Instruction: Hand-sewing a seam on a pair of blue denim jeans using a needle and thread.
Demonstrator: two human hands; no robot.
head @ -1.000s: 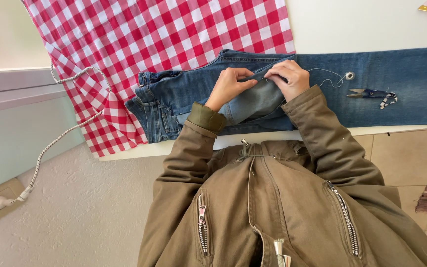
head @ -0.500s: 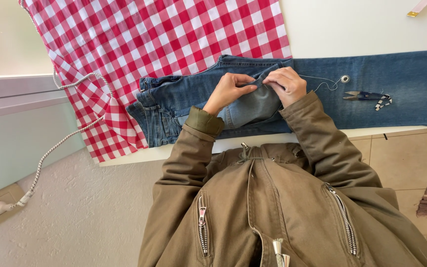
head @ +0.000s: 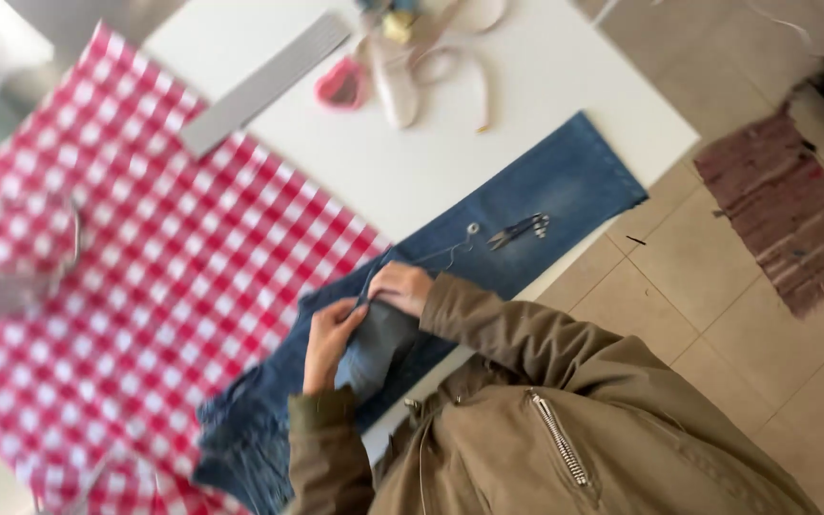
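A pair of blue jeans (head: 545, 191) lies across the white table (head: 488, 105), partly over a red and white checked cloth (head: 154, 277). My left hand (head: 328, 341) and my right hand (head: 401, 286) both pinch a lighter denim patch (head: 374, 348) against the jeans near the table's front edge. A thin thread runs from my right hand toward a small round spool (head: 472, 229). Small snips (head: 517, 230) lie on the jeans leg just beyond it. The view is tilted and blurred, so a needle cannot be made out.
At the far side of the table lie a grey ruler (head: 264, 84), a pink heart-shaped object (head: 340, 86) and a coiled tape (head: 431, 57). A woven rug (head: 793, 210) lies on the tiled floor at right. My olive jacket fills the bottom.
The view has swung and tilted, so the table now runs diagonally and its far side shows. Both hands stay on the denim patch.
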